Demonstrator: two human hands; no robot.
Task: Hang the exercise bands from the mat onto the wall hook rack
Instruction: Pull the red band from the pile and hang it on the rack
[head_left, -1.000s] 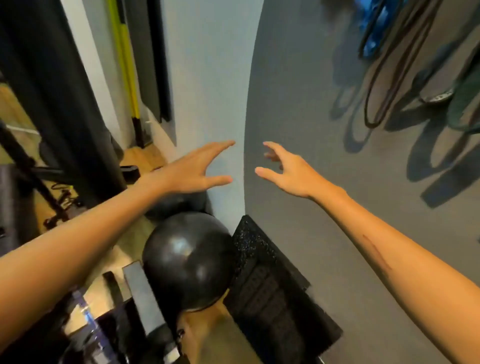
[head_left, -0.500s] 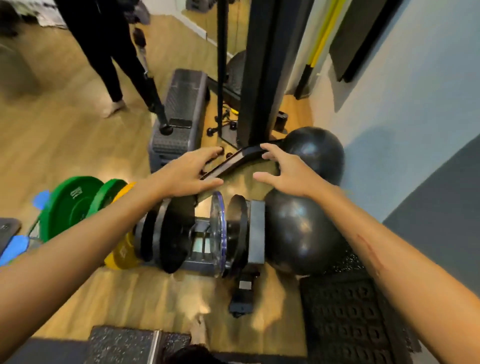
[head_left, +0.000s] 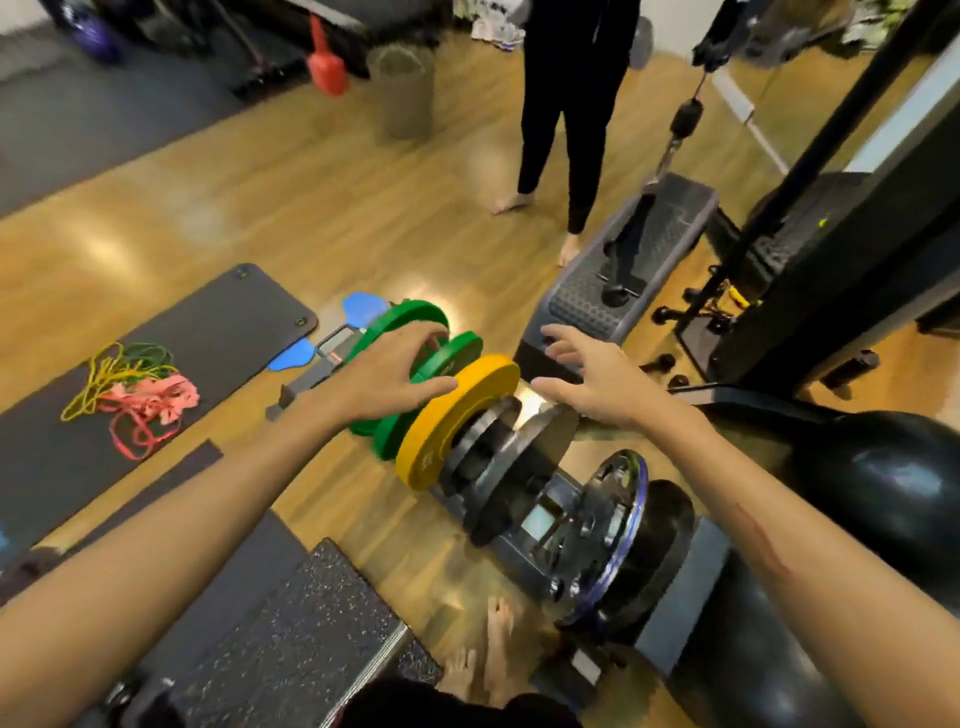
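Floor (head_left: 270, 208): I read light wood planking across most of the view.
Mat (head_left: 171, 358): dark, laid flat on the floor at the left, two eyelets at its far corners.
Second person (head_left: 566, 104): dark clothing, barefoot, standing on the wood at top centre; I see only legs and torso.
Cable machine frame (head_left: 831, 291): black, upper right, a cable and handle hanging in front of it.
Exercise balls (head_left: 883, 483): black, at the right edge, beside the plate rack.
Step platform (head_left: 623, 270): grey, textured top, between the second person and the machine frame.
Speckled block (head_left: 296, 634): black rubber, bottom centre, near my own bare feet.
Plate rack (head_left: 530, 478): weight plates standing on edge in a row; two green, one yellow (head_left: 457, 421), then steel and black discs.
Left hand (head_left: 384, 374): held out over the green plates, fingers spread and loosely bent, gripping nothing; contact with the plates I cannot confirm.
Right hand (head_left: 592, 379): held out above the steel plates, fingers spread, holding nothing.
Exercise bands (head_left: 135, 389): a tangled heap of yellow, green and pink loops lying on the mat, well left of both hands, untouched.
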